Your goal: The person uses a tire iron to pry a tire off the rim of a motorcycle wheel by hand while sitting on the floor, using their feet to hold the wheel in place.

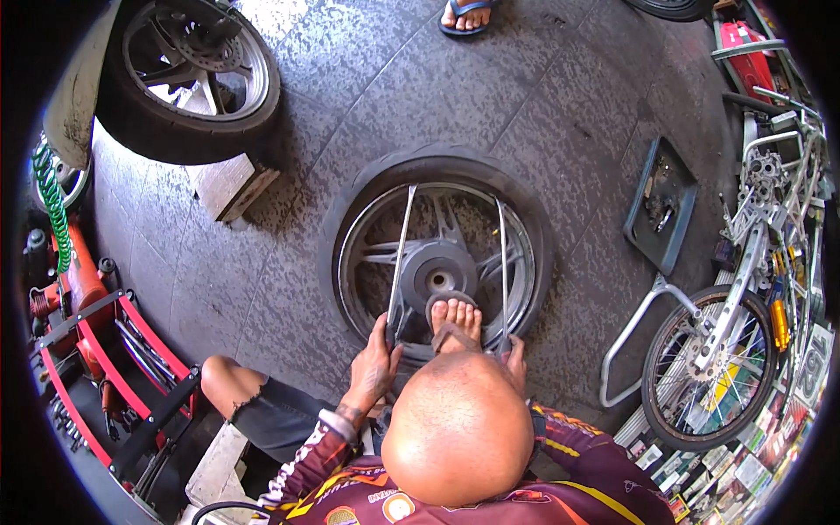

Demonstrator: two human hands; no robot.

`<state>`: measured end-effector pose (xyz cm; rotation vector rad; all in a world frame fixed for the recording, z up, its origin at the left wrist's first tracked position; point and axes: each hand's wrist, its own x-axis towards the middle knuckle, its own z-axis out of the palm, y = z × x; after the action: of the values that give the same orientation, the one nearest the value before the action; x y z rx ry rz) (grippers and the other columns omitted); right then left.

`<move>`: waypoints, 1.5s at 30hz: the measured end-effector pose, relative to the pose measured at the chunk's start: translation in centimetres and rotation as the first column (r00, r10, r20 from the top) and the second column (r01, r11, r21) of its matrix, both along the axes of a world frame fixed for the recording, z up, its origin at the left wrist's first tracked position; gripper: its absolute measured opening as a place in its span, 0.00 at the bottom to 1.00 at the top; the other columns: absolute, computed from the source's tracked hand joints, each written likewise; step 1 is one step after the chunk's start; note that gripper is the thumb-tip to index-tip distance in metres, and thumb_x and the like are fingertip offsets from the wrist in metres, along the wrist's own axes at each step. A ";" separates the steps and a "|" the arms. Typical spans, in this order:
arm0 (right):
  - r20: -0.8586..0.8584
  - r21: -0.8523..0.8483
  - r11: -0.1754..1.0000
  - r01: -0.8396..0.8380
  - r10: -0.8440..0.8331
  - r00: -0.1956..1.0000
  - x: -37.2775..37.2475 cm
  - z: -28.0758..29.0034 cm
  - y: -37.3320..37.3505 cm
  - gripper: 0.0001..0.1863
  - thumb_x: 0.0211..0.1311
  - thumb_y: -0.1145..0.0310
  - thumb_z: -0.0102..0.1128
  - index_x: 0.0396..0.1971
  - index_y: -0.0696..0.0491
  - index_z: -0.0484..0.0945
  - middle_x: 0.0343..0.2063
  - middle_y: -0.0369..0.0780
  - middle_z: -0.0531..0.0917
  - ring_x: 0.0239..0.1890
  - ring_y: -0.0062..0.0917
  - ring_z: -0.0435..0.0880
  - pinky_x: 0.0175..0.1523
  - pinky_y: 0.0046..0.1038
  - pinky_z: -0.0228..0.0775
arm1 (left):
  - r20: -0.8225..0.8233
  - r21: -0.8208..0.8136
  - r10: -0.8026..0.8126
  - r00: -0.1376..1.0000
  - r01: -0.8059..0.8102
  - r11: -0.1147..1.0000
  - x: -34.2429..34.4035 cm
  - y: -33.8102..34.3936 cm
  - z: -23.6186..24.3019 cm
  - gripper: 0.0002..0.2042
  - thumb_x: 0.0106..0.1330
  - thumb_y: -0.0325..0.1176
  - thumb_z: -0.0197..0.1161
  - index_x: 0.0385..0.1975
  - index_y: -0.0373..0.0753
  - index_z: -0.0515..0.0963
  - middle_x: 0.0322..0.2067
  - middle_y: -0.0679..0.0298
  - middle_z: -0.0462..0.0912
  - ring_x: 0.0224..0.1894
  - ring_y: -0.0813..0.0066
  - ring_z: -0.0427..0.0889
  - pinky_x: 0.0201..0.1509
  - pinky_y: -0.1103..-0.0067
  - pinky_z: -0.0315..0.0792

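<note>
A motorcycle wheel [439,262] with a black tyre [341,201] around its rim lies flat on the floor in front of me. My left hand [374,363] is closed round the dark handle of a long tyre lever [403,236], whose far tip reaches the far side of the rim. In my right hand [514,360], partly hidden by my knee, is the near end of a second tyre lever [503,254], also reaching to the far rim. My sandalled foot [456,324] rests on the near part of the wheel, close to the hub.
Upper left, another wheel with a tyre [197,70] stands beside a pale block [232,186]. A red tool rack [131,385] and a green coiled hose [54,206] are left. A parts tray [669,188] and spoked wheel [709,367] lie right. Another person's foot [466,16] is ahead.
</note>
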<state>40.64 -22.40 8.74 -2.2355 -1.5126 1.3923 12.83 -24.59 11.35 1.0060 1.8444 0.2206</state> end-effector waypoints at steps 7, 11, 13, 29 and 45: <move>0.213 0.297 0.935 -0.194 0.134 0.968 3.7 -4.1 -0.2 0.29 0.64 0.52 0.61 0.56 0.56 0.68 0.48 0.50 0.74 0.46 0.48 0.79 0.47 0.43 0.72 | -0.350 0.077 -0.266 0.898 0.311 0.947 1.1 -1.1 -4.3 0.34 0.69 0.47 0.56 0.68 0.35 0.55 0.40 0.54 0.77 0.43 0.54 0.78 0.45 0.58 0.68; 0.299 0.234 0.934 -0.270 0.195 0.934 8.0 -4.7 2.4 0.26 0.67 0.52 0.57 0.58 0.51 0.67 0.47 0.48 0.75 0.45 0.48 0.79 0.47 0.45 0.73 | -0.399 0.168 -0.313 0.862 0.404 0.899 3.3 -0.9 -5.2 0.31 0.68 0.45 0.56 0.66 0.32 0.60 0.39 0.56 0.79 0.43 0.58 0.79 0.46 0.60 0.68; 0.416 0.209 0.890 -0.405 0.293 0.861 10.4 -4.6 4.1 0.24 0.67 0.54 0.58 0.58 0.48 0.68 0.47 0.48 0.76 0.44 0.48 0.80 0.45 0.46 0.74 | -0.378 0.158 -0.323 0.868 0.404 0.901 4.3 -0.7 -5.9 0.32 0.68 0.44 0.56 0.66 0.31 0.58 0.40 0.55 0.80 0.44 0.58 0.80 0.47 0.59 0.70; 0.819 -0.178 0.375 -0.910 0.569 0.075 16.1 16.2 37.5 0.29 0.51 0.70 0.65 0.56 0.47 0.70 0.47 0.46 0.74 0.54 0.44 0.73 0.60 0.50 0.61 | -0.301 0.103 -0.277 0.913 0.320 0.942 4.9 -0.8 -6.4 0.33 0.70 0.44 0.54 0.69 0.31 0.53 0.43 0.52 0.80 0.40 0.54 0.85 0.45 0.58 0.75; 0.250 0.087 0.996 0.007 -0.028 0.968 21.1 4.7 -5.0 0.20 0.63 0.64 0.60 0.52 0.56 0.75 0.34 0.48 0.85 0.37 0.36 0.85 0.43 0.35 0.76 | 0.007 0.236 -0.067 0.998 0.064 0.970 5.1 0.2 -5.5 0.21 0.64 0.42 0.64 0.44 0.34 0.64 0.31 0.46 0.84 0.33 0.44 0.85 0.36 0.57 0.77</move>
<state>61.69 -27.43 13.46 -2.4395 -1.5859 1.0491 17.92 -24.36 5.83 1.2233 1.7970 0.4138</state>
